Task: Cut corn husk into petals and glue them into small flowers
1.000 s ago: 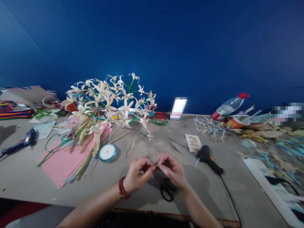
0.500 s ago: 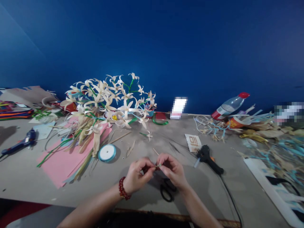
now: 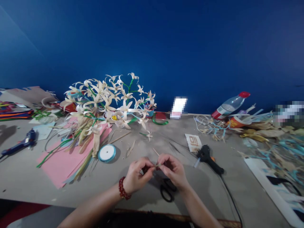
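Note:
Both hands meet above the near middle of the grey table (image 3: pixel 28 177). My left hand (image 3: pixel 136 175), with a red bead bracelet at the wrist, pinches a tiny pale craft piece (image 3: pixel 157 165) between thumb and fingertips. My right hand (image 3: pixel 173 171) pinches the same piece from the other side, fingers curled. The piece is too small to name. Black-handled scissors (image 3: pixel 167 190) lie on the table just under my right hand. A thin wooden stick (image 3: pixel 155 151) lies just beyond the fingers.
A bunch of cream paper flowers on green stems (image 3: pixel 106 101) lies on pink paper (image 3: pixel 59 164) at the left. A white ribbon spool (image 3: pixel 107 152), a black glue gun (image 3: pixel 209 158) with its cord, a blue glue gun (image 3: pixel 19 144), a plastic bottle (image 3: pixel 229 106) and scraps surround the hands.

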Action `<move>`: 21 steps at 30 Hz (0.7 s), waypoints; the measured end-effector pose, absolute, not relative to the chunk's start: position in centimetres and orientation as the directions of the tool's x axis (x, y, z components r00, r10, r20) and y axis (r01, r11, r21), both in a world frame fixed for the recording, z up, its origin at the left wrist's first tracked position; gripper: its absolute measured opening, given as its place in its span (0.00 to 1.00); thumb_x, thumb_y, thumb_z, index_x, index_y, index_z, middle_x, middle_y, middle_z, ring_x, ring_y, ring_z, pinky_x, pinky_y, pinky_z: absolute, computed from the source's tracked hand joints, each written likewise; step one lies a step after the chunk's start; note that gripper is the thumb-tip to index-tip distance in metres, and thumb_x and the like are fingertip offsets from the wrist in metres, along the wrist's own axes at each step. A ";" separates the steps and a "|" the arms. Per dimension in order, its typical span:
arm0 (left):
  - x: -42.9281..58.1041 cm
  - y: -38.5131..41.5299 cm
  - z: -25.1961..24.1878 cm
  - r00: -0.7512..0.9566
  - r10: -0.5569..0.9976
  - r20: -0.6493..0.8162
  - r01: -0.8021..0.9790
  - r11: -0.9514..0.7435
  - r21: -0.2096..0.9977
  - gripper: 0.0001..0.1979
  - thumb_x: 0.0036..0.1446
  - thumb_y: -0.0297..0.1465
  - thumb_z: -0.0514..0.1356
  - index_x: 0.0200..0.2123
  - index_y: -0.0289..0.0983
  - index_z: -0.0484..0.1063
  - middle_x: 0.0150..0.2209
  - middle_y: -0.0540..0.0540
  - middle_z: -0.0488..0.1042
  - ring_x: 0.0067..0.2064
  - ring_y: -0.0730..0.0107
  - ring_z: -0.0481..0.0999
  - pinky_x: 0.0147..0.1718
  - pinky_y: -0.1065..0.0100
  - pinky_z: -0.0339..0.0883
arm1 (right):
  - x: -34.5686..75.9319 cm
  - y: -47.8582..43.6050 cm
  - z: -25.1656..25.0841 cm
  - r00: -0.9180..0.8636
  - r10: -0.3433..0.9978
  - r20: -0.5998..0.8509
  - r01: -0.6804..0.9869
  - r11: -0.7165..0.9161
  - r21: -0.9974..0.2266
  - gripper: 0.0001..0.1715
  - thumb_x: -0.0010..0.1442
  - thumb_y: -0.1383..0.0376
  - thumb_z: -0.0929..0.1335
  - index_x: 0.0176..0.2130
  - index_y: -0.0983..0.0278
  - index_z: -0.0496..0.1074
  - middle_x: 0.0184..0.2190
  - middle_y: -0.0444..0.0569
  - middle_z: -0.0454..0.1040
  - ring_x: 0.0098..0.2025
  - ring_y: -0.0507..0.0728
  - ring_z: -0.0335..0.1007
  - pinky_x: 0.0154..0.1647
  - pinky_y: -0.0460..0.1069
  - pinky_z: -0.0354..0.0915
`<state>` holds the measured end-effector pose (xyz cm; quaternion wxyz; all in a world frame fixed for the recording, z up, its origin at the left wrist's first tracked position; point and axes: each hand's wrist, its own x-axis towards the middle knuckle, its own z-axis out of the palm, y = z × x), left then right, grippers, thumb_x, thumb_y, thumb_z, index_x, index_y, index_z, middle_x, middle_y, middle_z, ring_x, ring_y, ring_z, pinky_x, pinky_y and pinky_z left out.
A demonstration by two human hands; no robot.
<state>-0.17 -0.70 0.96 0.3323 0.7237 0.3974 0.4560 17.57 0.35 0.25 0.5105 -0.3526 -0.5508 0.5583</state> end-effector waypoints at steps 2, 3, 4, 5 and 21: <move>-0.2 -0.7 1.0 0.269 0.878 0.396 0.275 -0.464 0.842 0.03 0.55 0.24 0.58 0.30 0.36 0.68 0.25 0.49 0.71 0.25 0.76 0.68 0.25 0.76 0.61 | 17.6 0.4 0.3 -0.235 0.957 0.170 -0.177 0.130 -0.976 0.07 0.57 0.62 0.70 0.30 0.61 0.70 0.28 0.45 0.67 0.31 0.55 0.64 0.31 0.48 0.61; -0.2 -0.7 1.0 0.270 0.878 0.395 0.276 -0.464 0.842 0.03 0.55 0.24 0.58 0.30 0.36 0.68 0.24 0.49 0.71 0.24 0.77 0.67 0.24 0.76 0.61 | 17.6 0.4 0.3 -0.239 0.955 0.175 -0.179 0.134 -0.975 0.07 0.57 0.62 0.70 0.30 0.61 0.70 0.28 0.45 0.67 0.31 0.55 0.64 0.31 0.48 0.61; -0.2 -0.7 1.0 0.270 0.878 0.396 0.277 -0.464 0.841 0.03 0.55 0.24 0.58 0.30 0.36 0.68 0.24 0.49 0.71 0.24 0.77 0.67 0.24 0.76 0.60 | 17.6 0.4 0.3 -0.242 0.953 0.181 -0.183 0.138 -0.973 0.06 0.57 0.62 0.70 0.30 0.61 0.70 0.28 0.46 0.68 0.31 0.55 0.64 0.31 0.48 0.61; -0.2 -0.6 0.9 0.270 0.878 0.395 0.279 -0.464 0.841 0.03 0.55 0.24 0.58 0.30 0.36 0.68 0.24 0.49 0.71 0.24 0.77 0.67 0.24 0.76 0.60 | 17.6 0.4 0.3 -0.244 0.952 0.183 -0.186 0.139 -0.973 0.06 0.57 0.62 0.70 0.30 0.61 0.70 0.28 0.46 0.68 0.31 0.55 0.64 0.31 0.48 0.61; 0.0 -0.8 1.0 0.259 0.896 0.360 0.288 -0.428 0.857 0.03 0.54 0.24 0.58 0.29 0.36 0.68 0.24 0.50 0.71 0.23 0.77 0.67 0.23 0.76 0.60 | 17.6 0.4 0.4 -0.242 0.954 0.180 -0.175 0.139 -0.975 0.06 0.57 0.62 0.70 0.30 0.61 0.70 0.28 0.45 0.68 0.31 0.55 0.64 0.32 0.48 0.61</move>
